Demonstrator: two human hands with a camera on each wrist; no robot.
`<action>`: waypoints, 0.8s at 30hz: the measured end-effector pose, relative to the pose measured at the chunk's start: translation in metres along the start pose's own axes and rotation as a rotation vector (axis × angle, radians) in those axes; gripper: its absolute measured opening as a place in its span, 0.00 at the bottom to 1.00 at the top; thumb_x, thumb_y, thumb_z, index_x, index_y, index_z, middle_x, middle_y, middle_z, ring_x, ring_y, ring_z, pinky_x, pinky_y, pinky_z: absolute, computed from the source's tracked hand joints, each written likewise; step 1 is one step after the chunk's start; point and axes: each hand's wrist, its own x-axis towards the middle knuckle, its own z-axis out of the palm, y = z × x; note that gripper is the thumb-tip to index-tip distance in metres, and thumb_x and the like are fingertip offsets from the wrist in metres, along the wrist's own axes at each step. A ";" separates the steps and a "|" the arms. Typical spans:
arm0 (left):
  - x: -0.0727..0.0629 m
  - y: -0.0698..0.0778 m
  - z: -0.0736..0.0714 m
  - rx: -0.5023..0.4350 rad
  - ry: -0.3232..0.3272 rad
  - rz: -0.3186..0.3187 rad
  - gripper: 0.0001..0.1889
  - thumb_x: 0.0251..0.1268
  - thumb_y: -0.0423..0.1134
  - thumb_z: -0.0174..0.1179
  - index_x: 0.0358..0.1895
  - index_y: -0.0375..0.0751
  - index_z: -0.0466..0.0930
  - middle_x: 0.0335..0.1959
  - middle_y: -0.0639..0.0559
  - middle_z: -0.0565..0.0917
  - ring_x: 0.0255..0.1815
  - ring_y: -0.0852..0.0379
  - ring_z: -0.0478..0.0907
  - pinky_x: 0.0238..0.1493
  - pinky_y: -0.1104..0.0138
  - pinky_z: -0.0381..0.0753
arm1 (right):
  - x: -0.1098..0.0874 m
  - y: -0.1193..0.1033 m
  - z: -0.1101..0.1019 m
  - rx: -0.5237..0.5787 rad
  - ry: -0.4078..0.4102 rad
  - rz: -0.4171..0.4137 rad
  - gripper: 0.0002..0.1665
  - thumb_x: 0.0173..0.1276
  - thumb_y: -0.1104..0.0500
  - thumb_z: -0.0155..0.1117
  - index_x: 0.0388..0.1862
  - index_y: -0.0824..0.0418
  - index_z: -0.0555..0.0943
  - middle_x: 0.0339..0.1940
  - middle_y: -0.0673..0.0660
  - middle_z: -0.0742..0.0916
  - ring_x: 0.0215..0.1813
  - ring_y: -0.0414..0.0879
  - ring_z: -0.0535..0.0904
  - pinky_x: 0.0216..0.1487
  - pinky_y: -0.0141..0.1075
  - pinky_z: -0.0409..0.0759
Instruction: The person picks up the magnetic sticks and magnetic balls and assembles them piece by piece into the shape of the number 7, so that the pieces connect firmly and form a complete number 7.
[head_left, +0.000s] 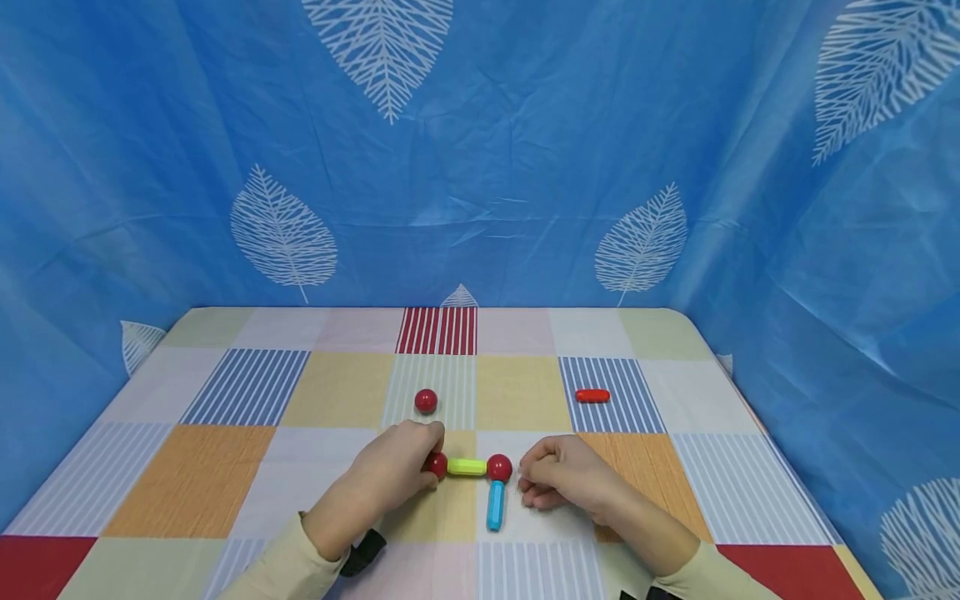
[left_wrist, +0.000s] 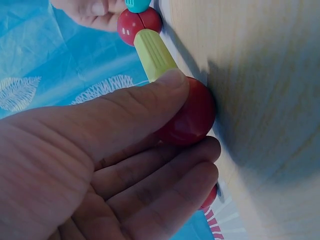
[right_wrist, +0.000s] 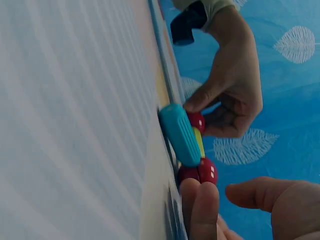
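My left hand (head_left: 393, 463) pinches the end red ball (head_left: 437, 465) between thumb and fingers, while my right hand (head_left: 573, 475) is loosely curled and holds nothing, its thumb apart from the fingertips. Between my hands, a lime rod (head_left: 467, 467) appears already joined to that ball and to the corner red ball (head_left: 499, 467) just beside my right fingertips, with a blue rod (head_left: 496, 506) running from the corner toward me. Not yet attached are a loose red ball (head_left: 426, 401) just beyond my left hand and a red rod (head_left: 592, 396) farther out past my right.
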 end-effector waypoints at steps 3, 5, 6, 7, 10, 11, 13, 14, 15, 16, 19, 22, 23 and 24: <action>0.001 0.000 0.000 0.004 -0.003 -0.007 0.17 0.44 0.35 0.78 0.30 0.43 0.74 0.21 0.58 0.73 0.22 0.61 0.69 0.25 0.67 0.70 | 0.001 -0.002 -0.008 -0.123 0.088 -0.087 0.14 0.64 0.64 0.64 0.46 0.69 0.76 0.30 0.60 0.85 0.28 0.49 0.82 0.29 0.37 0.82; 0.001 0.000 0.000 0.003 -0.010 -0.014 0.17 0.45 0.35 0.78 0.30 0.44 0.74 0.21 0.58 0.73 0.22 0.61 0.69 0.25 0.67 0.70 | 0.002 -0.004 -0.015 -0.231 0.163 -0.151 0.14 0.64 0.63 0.66 0.46 0.66 0.77 0.31 0.57 0.84 0.30 0.48 0.81 0.29 0.37 0.81; 0.002 0.001 0.000 0.001 -0.014 -0.021 0.17 0.45 0.35 0.77 0.31 0.44 0.75 0.21 0.58 0.74 0.22 0.61 0.69 0.25 0.67 0.70 | 0.003 -0.005 -0.018 -0.287 0.202 -0.182 0.13 0.63 0.63 0.66 0.46 0.65 0.78 0.31 0.55 0.83 0.31 0.47 0.81 0.30 0.37 0.80; 0.002 0.001 0.000 -0.002 -0.019 -0.027 0.17 0.45 0.35 0.77 0.31 0.44 0.75 0.21 0.58 0.74 0.22 0.61 0.69 0.26 0.67 0.71 | 0.004 -0.006 -0.022 -0.344 0.238 -0.215 0.13 0.63 0.63 0.66 0.46 0.64 0.78 0.32 0.54 0.83 0.32 0.46 0.80 0.31 0.36 0.80; 0.002 0.001 -0.001 -0.015 -0.031 -0.047 0.17 0.46 0.36 0.77 0.31 0.44 0.75 0.22 0.58 0.74 0.23 0.60 0.69 0.27 0.67 0.71 | 0.008 -0.009 -0.036 -0.491 0.339 -0.303 0.13 0.61 0.64 0.66 0.45 0.61 0.80 0.34 0.49 0.83 0.36 0.43 0.79 0.36 0.36 0.78; 0.002 0.000 -0.001 -0.018 -0.033 -0.051 0.17 0.46 0.36 0.77 0.31 0.44 0.75 0.22 0.58 0.74 0.23 0.60 0.70 0.27 0.67 0.72 | 0.010 -0.010 -0.041 -0.535 0.362 -0.333 0.13 0.61 0.64 0.66 0.45 0.61 0.81 0.35 0.49 0.84 0.37 0.42 0.79 0.37 0.36 0.78; 0.002 0.000 -0.001 -0.023 -0.036 -0.057 0.16 0.46 0.36 0.77 0.31 0.44 0.75 0.22 0.57 0.74 0.23 0.60 0.70 0.27 0.67 0.72 | 0.015 -0.011 -0.052 -0.604 0.400 -0.387 0.12 0.61 0.64 0.66 0.45 0.62 0.81 0.35 0.50 0.84 0.38 0.43 0.79 0.40 0.39 0.78; 0.003 -0.001 -0.001 -0.024 -0.036 -0.056 0.16 0.46 0.36 0.77 0.31 0.44 0.75 0.22 0.57 0.74 0.23 0.60 0.70 0.27 0.67 0.72 | 0.017 -0.011 -0.057 -0.641 0.420 -0.408 0.12 0.61 0.64 0.66 0.45 0.62 0.81 0.36 0.51 0.85 0.38 0.44 0.80 0.41 0.40 0.78; 0.003 -0.001 -0.001 -0.025 -0.035 -0.054 0.16 0.46 0.36 0.77 0.31 0.44 0.75 0.22 0.57 0.74 0.23 0.60 0.70 0.27 0.67 0.72 | 0.019 -0.011 -0.062 -0.685 0.439 -0.428 0.12 0.61 0.64 0.66 0.45 0.63 0.81 0.37 0.52 0.85 0.39 0.45 0.80 0.42 0.42 0.78; 0.003 -0.002 0.000 -0.025 -0.034 -0.052 0.16 0.47 0.36 0.77 0.31 0.44 0.75 0.22 0.57 0.74 0.23 0.60 0.70 0.27 0.67 0.72 | 0.021 -0.011 -0.066 -0.732 0.461 -0.441 0.12 0.61 0.64 0.67 0.45 0.63 0.82 0.37 0.54 0.85 0.40 0.47 0.81 0.42 0.44 0.78; 0.004 -0.002 0.000 -0.028 -0.035 -0.049 0.15 0.47 0.36 0.76 0.31 0.43 0.76 0.22 0.57 0.74 0.23 0.60 0.70 0.27 0.67 0.72 | 0.028 -0.007 -0.078 -0.858 0.503 -0.447 0.13 0.60 0.66 0.67 0.45 0.64 0.82 0.40 0.58 0.85 0.43 0.52 0.80 0.44 0.48 0.79; 0.004 -0.002 0.000 -0.029 -0.039 -0.052 0.14 0.48 0.36 0.76 0.31 0.43 0.77 0.22 0.57 0.75 0.24 0.59 0.70 0.28 0.67 0.72 | 0.033 -0.003 -0.086 -0.961 0.513 -0.436 0.13 0.59 0.68 0.68 0.44 0.65 0.83 0.41 0.60 0.84 0.44 0.55 0.79 0.45 0.50 0.79; 0.005 -0.002 0.000 -0.030 -0.039 -0.054 0.14 0.49 0.36 0.76 0.31 0.43 0.77 0.22 0.57 0.75 0.24 0.59 0.70 0.28 0.67 0.72 | 0.034 -0.002 -0.088 -0.992 0.510 -0.437 0.14 0.58 0.69 0.69 0.44 0.66 0.83 0.40 0.60 0.84 0.44 0.56 0.78 0.45 0.50 0.79; 0.005 -0.002 0.000 -0.030 -0.040 -0.055 0.14 0.49 0.36 0.76 0.32 0.43 0.77 0.23 0.57 0.75 0.24 0.59 0.70 0.28 0.67 0.72 | 0.036 0.000 -0.091 -1.021 0.508 -0.441 0.14 0.57 0.70 0.69 0.43 0.66 0.84 0.40 0.60 0.84 0.44 0.56 0.78 0.46 0.50 0.79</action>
